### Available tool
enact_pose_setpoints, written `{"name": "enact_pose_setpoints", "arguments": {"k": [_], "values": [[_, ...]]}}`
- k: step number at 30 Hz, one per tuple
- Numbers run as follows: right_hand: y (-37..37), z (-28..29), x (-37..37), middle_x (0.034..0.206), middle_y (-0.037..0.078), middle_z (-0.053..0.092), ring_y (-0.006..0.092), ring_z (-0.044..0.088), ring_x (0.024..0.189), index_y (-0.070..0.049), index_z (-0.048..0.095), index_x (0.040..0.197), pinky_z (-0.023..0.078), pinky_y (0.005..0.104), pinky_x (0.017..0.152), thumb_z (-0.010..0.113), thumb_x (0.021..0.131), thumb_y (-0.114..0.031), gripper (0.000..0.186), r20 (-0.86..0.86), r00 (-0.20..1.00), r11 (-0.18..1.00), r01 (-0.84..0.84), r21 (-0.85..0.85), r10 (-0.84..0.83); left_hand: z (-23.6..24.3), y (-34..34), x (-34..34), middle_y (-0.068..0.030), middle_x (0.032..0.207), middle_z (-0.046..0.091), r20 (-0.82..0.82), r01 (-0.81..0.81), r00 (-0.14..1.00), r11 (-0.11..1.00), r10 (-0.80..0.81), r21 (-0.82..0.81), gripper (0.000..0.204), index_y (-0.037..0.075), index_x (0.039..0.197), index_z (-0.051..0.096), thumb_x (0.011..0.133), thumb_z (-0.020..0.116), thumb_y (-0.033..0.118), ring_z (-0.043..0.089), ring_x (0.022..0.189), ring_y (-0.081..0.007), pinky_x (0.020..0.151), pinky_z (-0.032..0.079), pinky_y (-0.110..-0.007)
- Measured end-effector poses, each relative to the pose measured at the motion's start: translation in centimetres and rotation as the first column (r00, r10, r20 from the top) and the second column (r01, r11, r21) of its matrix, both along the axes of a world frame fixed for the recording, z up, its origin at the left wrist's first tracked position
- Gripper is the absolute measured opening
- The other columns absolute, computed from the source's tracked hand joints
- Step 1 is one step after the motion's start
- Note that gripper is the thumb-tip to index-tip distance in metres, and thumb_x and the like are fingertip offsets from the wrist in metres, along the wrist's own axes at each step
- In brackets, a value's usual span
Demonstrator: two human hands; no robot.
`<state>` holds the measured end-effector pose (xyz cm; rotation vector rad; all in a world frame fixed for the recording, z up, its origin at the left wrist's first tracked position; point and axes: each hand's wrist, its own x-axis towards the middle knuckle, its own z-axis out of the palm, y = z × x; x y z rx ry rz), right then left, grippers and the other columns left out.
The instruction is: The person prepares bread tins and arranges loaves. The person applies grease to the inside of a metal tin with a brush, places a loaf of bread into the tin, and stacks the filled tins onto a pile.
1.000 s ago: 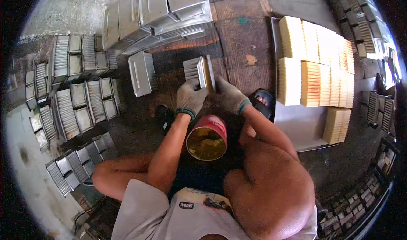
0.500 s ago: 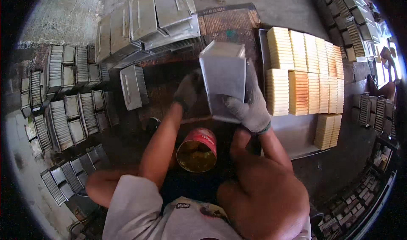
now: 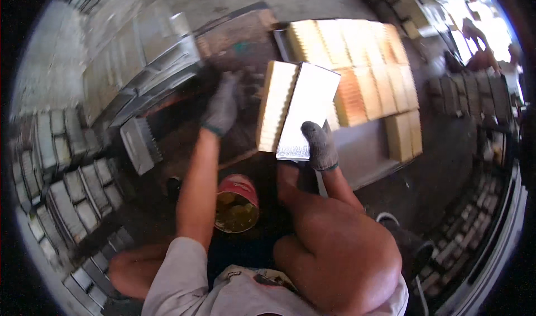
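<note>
My right hand (image 3: 321,145), in a grey knitted glove, grips a shiny metal loaf tin (image 3: 310,106) near its lower right edge, with the thumb over its bright face. Against the tin's left side stands a pale yellow loaf (image 3: 274,106) with a ridged edge; how far the two overlap is hidden. Off to the left, my gloved left hand (image 3: 222,109) is stretched forward over the dark work surface, apart from the tin. Its fingers are dark and smeared by motion.
Rows of yellow and browned loaves (image 3: 379,87) fill much of a metal tray (image 3: 357,151) at the right. Metal tins (image 3: 128,64) are stacked at the upper left, and a single ridged tin (image 3: 139,145) lies nearer. A red can (image 3: 239,184) with yellowish contents stands between my legs.
The view has swung to the right. The tin has turned and tilted, and a yellow loaf now shows beside it. My left hand is farther from the tin.
</note>
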<state>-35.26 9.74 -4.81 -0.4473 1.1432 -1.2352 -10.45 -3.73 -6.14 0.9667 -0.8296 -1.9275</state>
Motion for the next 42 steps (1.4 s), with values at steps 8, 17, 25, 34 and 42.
{"name": "enact_pose_setpoints", "arguments": {"k": [8,17,25,34,42], "values": [[7.2,2.1,-6.4,0.137,0.014,0.065,0.0319,0.065,0.123,-0.005,0.052,0.147,0.051,0.0474,0.108,0.061,0.1,-0.049,0.065,0.085,0.963,0.94,0.269,-0.208,-0.256,1.5,5.5,4.3,-0.0134,0.146,0.056,-0.134,-0.118,0.98,0.974,0.146,0.194,0.08,0.008,0.158,0.039,0.105,0.038,0.068,0.057,0.126,-0.0297,0.109,0.046,-0.047],[14.8,4.6,-12.1,0.127,0.012,0.066,0.0253,0.067,0.112,-0.002,0.049,0.148,0.056,0.0402,0.1,0.067,0.101,-0.032,0.059,0.099,0.803,0.796,0.596,-0.107,-0.588,3.9,8.3,9.8,-0.0168,0.15,0.052,-0.135,-0.218,0.957,0.942,0.258,0.255,0.077,0.007,0.157,0.038,0.107,0.038,0.064,0.055,0.131,-0.0344,0.114,0.042,-0.053],[13.9,5.6,-13.2,0.117,0.026,0.069,0.0417,0.069,0.107,0.0,0.049,0.148,0.055,0.0468,0.096,0.083,0.074,-0.027,0.085,-0.977,0.21,0.865,0.496,0.079,-0.031,2.2,9.0,10.0,-0.0162,0.15,0.052,0.076,-0.411,0.91,0.864,0.407,0.292,0.073,0.006,0.158,0.037,0.11,0.034,0.06,0.054,0.132,-0.0333,0.115,0.042,-0.05],[14.0,9.3,-15.8,0.125,0.024,0.069,0.0363,0.067,0.115,0.005,0.051,0.145,0.053,0.0445,0.102,0.078,0.085,-0.027,0.073,-0.976,0.125,0.878,0.468,-0.099,-0.176,3.5,9.8,3.9,-0.0207,0.148,0.055,0.175,-0.15,0.977,0.979,0.124,0.141,0.065,0.002,0.158,0.038,0.112,0.037,0.048,0.056,0.133,-0.0334,0.116,0.044,-0.049],[10.9,18.0,-14.8,0.124,0.013,0.071,0.0217,0.068,0.111,0.001,0.062,0.137,0.054,0.0378,0.102,0.06,0.106,-0.04,0.051,-0.269,0.707,0.756,0.623,-0.202,-0.654,10.6,7.0,-16.0,-0.019,0.146,0.057,-0.168,0.407,0.903,0.913,-0.395,0.041,0.06,0.003,0.155,0.042,0.108,0.049,0.04,0.061,0.129,-0.0286,0.108,0.051,-0.047]]}}
